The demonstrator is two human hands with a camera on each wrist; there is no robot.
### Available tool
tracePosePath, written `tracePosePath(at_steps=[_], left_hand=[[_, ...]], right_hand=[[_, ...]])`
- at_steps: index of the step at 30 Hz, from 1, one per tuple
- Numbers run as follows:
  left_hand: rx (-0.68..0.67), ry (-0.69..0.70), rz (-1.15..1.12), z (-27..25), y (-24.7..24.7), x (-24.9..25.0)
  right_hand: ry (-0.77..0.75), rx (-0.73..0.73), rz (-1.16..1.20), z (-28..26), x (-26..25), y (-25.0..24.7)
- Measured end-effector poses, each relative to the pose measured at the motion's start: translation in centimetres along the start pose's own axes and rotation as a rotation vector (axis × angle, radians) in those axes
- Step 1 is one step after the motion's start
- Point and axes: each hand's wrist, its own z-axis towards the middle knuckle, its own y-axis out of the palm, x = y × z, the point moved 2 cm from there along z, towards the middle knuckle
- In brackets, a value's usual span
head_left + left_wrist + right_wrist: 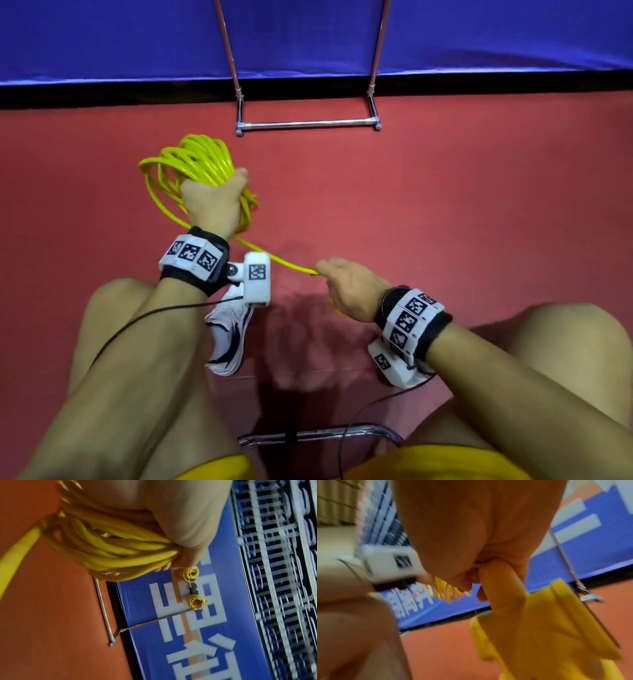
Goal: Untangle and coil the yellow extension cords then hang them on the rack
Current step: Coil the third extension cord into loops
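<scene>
While the left hand (214, 202) grips a thick bundle of yellow loops, the coil (191, 161) hangs above the red floor (479, 205), on the near side of the rack (308, 124) and a little to its left. Fingers and thumb curl right round the gathered turns, probably so that the loops stay stacked and none slips off as more cord is added. From under that wrist a single strand (274, 258) runs back, away from the rack, to the right hand (349, 291), whose fingers close on the cord's end; the right wrist view, though blurred, shows a blocky yellow plug (547, 622) below the curled fingers (498, 582). Holding the strand fairly straight between the hands likely keeps twists out of the last stretch before it joins the coil. Little cord seems left to wind. No box or bin is in view; the rack is the only holder, and the left wrist view shows two small yellow coils (191, 572) already hung on its upper part.
</scene>
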Motion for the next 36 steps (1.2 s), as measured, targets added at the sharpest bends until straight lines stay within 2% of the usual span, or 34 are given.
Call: tracePosePath(at_steps=[2,4,6,8,10,13,15,16,18,22,26,31,36], left_hand=[[-0.128,0.076,0.244,-0.3,-0.1,-0.6],[-0.328,0.073,0.343,-0.9,0.0,-1.4],[-0.525,0.022,0.447,-2.0,0.2,-2.1],[-0.725,-0.046,0.412,-3.5,0.7,-2.7],[-0.897,-0.212,0.202,-5.4,1.2,-2.7],[-1.047,-0.606,-0.06,-8.6,1.8,-2.6],[-1.185,-0.775,-0.123,-10.0,1.9,-3.0],[-1.267,-0.8,-0.151,-10.5,2.0,-3.1],[-1.362,-0.734,-0.152,-10.9,2.2,-3.1],[-1.369,-0.626,-0.083,-11.4,2.0,-2.8],[-1.348,-0.704,-0.111,-11.5,1.9,-2.7],[-1.38,-0.729,-0.136,-11.8,2.6,-1.8],[-1.364,-0.74,-0.116,-11.5,2.2,-1.3]], right_hand=[[-0.141,0.183,-0.094,-0.4,-2.6,-2.4],[-0.225,0.403,-0.202,-0.7,-4.1,-5.1],[-0.294,0.558,-0.289,-0.9,-4.1,-7.2],[-0.302,0.665,-0.312,-0.9,-3.6,-8.6],[-0.264,0.778,-0.303,-0.9,-3.2,-9.4],[-0.225,0.851,-0.274,-0.5,-2.8,-9.7],[-0.19,0.819,-0.232,-0.1,-2.3,-9.5],[-0.16,0.781,-0.192,0.0,-1.9,-9.2],[-0.107,0.666,-0.092,0.0,-1.3,-8.8],[-0.037,0.403,0.081,-0.2,-0.2,-9.4],[0.08,0.188,0.199,-0.6,1.0,-10.6],[0.144,0.166,0.346,-0.8,2.0,-11.0],[0.116,0.171,0.355,-0.8,1.9,-10.8]])
